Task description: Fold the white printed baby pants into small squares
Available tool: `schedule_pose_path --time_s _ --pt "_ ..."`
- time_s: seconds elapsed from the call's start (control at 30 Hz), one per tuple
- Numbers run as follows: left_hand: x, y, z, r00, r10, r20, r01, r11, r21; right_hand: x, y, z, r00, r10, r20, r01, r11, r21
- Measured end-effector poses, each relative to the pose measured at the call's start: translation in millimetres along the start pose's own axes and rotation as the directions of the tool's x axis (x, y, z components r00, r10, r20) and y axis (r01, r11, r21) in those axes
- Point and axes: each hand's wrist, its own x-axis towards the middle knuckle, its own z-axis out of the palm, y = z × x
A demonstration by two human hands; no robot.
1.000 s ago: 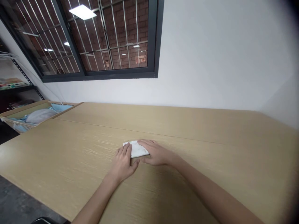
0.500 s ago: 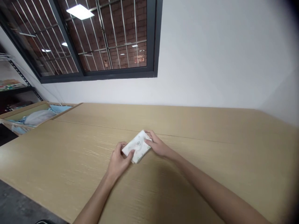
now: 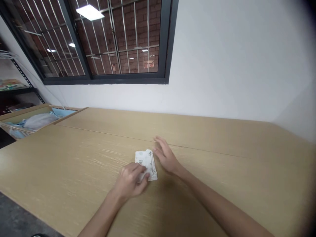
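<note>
A small folded white cloth (image 3: 147,159) with a faint printed pattern lies on the pale wooden tabletop (image 3: 86,177). My left hand (image 3: 132,181) covers its lower left part, with fingers curled and the thumb close to the forefinger on the cloth. The fingertips partly hide what they grip there. Just right of the cloth, my right hand (image 3: 168,158) is held apart from it, fingers stretched out and slightly blurred, with nothing in them.
At the far left, a wooden-edged bin (image 3: 71,113) set beside the tabletop holds blue and whitish soft material. A dark shelf rack (image 3: 22,90) stands behind it. The white wall (image 3: 222,65) and a barred window (image 3: 123,80) bound the back.
The cloth has gone from being held between both hands to lying on the table, turned more upright in view. My right hand has let go; my left has shifted over the cloth.
</note>
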Motion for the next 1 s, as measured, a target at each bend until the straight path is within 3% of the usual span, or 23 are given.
schedule_pose_path --time_s 0.07,0.13,0.2,0.3,0.53,0.67,0.8,0.9,1.0 --pt "-2 10 4.0 0.992 0.075 0.097 -0.077 0.997 0.011 -7 -20 -6 0.959 -0.169 0.227 0.178 0.984 -0.02" --pt "-4 20 10.9 0.975 0.083 0.207 -0.097 0.994 0.058 -15 -36 -6 0.861 -0.285 0.421 0.309 0.951 0.013" --pt "-7 29 18.8 0.959 0.061 0.275 -0.101 0.986 0.135 -22 -44 -1 0.785 -0.348 0.513 0.375 0.925 0.054" --pt "-8 37 26.4 0.945 0.057 0.322 -0.136 0.964 0.229 -28 -40 13 0.74 -0.388 0.55 0.411 0.907 0.087" --pt "-4 43 22.8 0.865 0.018 0.502 -0.164 0.954 0.249 -17 -17 17 0.738 -0.286 0.611 0.392 0.919 -0.043" --pt "-8 37 27.5 0.903 0.045 0.427 -0.191 0.932 0.307 1 7 15 0.778 -0.268 0.568 0.43 0.887 -0.17" --pt "-13 33 31.9 0.928 0.06 0.368 -0.185 0.93 0.316 12 31 17 0.82 -0.211 0.532 0.389 0.887 -0.248" --pt "-12 31 29.3 0.945 0.045 0.324 -0.132 0.959 0.251 12 38 19 0.829 -0.192 0.526 0.367 0.896 -0.25" --pt "-5 22 21.1 0.959 -0.041 0.281 0.007 0.992 0.122 9 37 21 0.851 -0.194 0.488 0.348 0.904 -0.247"
